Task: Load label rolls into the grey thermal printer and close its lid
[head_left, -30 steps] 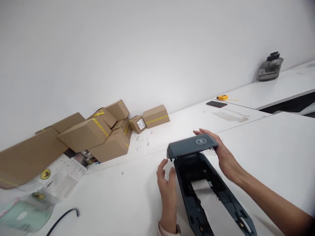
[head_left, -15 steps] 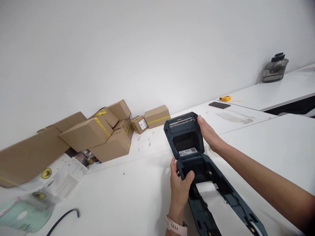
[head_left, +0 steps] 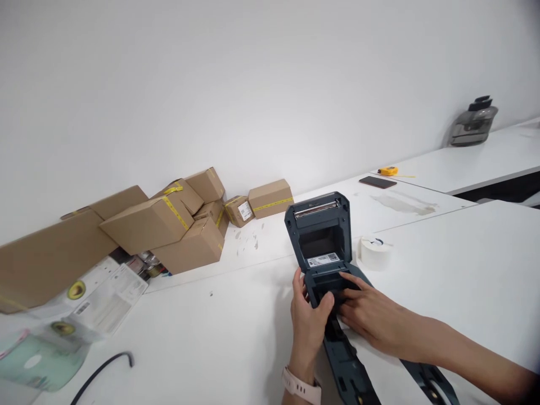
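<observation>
A dark blue-grey label printer [head_left: 343, 354] sits before me with its lid [head_left: 323, 242] raised and a label inside it. My left hand [head_left: 307, 326] is closed around the left side of the printer body, thumb over the rim. My right hand [head_left: 371, 318] reaches into the inner bay, its visible fingers outstretched and somewhat apart; its thumb and some fingertips are hidden. White label paper [head_left: 382, 365] runs out of the bay toward me, partly under my right hand. Behind the printer, to the right, stands a roll of white labels [head_left: 374, 253].
Cardboard boxes [head_left: 147, 225] are stacked along the wall at left. Plastic-wrapped packages [head_left: 105, 301], a mint-green pouch [head_left: 42, 360] and a black cable [head_left: 101, 368] lie nearer. A phone [head_left: 377, 182], a yellow tape measure [head_left: 388, 171] and a grey jug [head_left: 473, 124] are at back right.
My right hand has left the edge of the raised lid and moved down into the printer's bay. The label roll behind has come into view. My left hand keeps its hold.
</observation>
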`<state>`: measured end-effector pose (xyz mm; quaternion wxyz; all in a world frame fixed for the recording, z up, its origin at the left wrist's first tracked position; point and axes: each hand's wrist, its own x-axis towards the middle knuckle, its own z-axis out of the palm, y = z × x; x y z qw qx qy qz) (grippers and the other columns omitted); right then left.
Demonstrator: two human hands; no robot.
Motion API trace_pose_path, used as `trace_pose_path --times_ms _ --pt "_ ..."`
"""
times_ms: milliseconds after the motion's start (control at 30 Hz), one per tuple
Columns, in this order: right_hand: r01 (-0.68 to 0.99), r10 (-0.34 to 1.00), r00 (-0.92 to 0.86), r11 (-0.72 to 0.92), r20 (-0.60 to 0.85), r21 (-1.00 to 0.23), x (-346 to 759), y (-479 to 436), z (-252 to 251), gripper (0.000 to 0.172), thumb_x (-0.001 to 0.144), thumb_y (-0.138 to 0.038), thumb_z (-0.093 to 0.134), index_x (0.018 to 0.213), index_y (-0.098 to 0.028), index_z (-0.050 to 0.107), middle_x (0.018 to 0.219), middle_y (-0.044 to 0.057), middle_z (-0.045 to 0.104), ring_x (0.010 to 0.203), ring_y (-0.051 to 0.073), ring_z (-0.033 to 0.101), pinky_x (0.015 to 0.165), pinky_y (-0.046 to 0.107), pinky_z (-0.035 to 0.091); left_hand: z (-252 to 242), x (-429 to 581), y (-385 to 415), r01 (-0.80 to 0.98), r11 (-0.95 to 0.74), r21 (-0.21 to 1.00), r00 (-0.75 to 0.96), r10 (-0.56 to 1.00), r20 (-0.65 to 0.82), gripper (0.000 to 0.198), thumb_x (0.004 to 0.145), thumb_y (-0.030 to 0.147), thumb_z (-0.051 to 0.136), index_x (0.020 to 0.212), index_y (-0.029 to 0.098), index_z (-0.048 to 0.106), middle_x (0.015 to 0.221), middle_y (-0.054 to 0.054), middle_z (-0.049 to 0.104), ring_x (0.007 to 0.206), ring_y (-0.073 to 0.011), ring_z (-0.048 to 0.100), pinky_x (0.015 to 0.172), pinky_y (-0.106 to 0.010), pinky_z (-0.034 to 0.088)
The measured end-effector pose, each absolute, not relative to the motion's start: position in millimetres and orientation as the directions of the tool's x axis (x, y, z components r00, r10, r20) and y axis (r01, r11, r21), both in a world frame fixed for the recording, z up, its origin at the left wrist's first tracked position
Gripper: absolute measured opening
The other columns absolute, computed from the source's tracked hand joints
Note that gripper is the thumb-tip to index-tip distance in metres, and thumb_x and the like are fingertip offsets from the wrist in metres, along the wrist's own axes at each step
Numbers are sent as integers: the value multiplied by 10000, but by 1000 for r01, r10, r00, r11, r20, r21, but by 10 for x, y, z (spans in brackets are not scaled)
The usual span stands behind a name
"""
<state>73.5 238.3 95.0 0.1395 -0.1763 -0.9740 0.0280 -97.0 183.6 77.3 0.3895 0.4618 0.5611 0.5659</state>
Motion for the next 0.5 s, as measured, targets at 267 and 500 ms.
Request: trace_pose_path --times_ms 267,500 --pt "366 427 -881 889 205 -277 836 2369 988 323 886 -57 418 928 -213 698 818 52 717 861 232 687 1194 524 260 752 -1039 1827 185 -42 982 -265 960 91 853 903 317 620 1621 266 163 1579 -119 488 1377 -244 544 1139 -364 419" --pt "344 458 -882 788 113 -510 898 2366 1190 321 991 -356 491 1185 -276 734 1086 96 728 1220 309 605 1221 625 175 783 -1082 1808 187 -39 982 -222 972 81 892 915 347 606 1644 268 98 1627 -121 426 1459 -265 461 1198 -399 349"
